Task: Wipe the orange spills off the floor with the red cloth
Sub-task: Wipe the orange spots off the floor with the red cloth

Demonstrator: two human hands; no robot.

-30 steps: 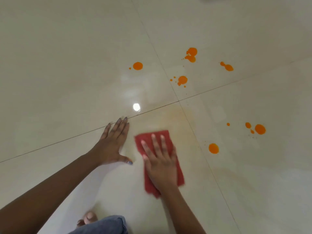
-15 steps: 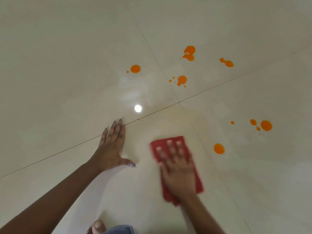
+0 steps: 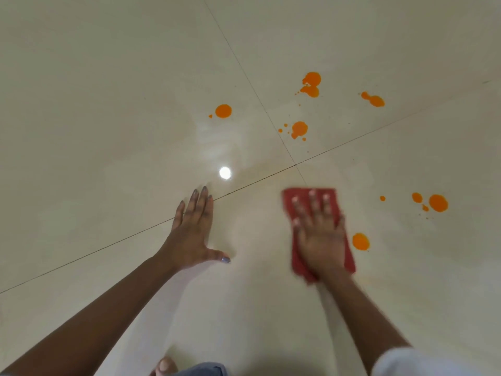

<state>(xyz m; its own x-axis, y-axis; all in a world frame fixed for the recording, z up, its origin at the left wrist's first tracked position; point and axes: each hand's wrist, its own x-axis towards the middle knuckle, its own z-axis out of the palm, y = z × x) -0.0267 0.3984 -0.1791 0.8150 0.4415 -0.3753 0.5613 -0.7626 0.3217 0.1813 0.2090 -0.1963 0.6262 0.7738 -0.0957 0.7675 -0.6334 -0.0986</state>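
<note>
My right hand [image 3: 320,234] lies flat, fingers spread, on the red cloth [image 3: 291,199] and presses it to the pale tiled floor; both look blurred. An orange spill [image 3: 360,241] sits just right of the cloth's edge. More orange spills lie farther off: one blob [image 3: 223,111] at centre left, a splatter [image 3: 298,129] beyond the tile joint, a double blob [image 3: 311,83] at the top, a pair [image 3: 374,99] to its right, and a group [image 3: 437,203] at far right. My left hand [image 3: 191,234] rests open, palm down on the floor, left of the cloth.
Dark grout lines cross at a joint [image 3: 295,164] just beyond the cloth. A bright light reflection [image 3: 225,173] shines on the glossy tile. A faint orange smear tints the floor around the cloth. My toe [image 3: 164,366] and a denim hem [image 3: 203,369] show at the bottom edge.
My right hand has slid the cloth to the right and slightly forward, close up to the nearest orange spill. My left hand has stayed planted on the floor.
</note>
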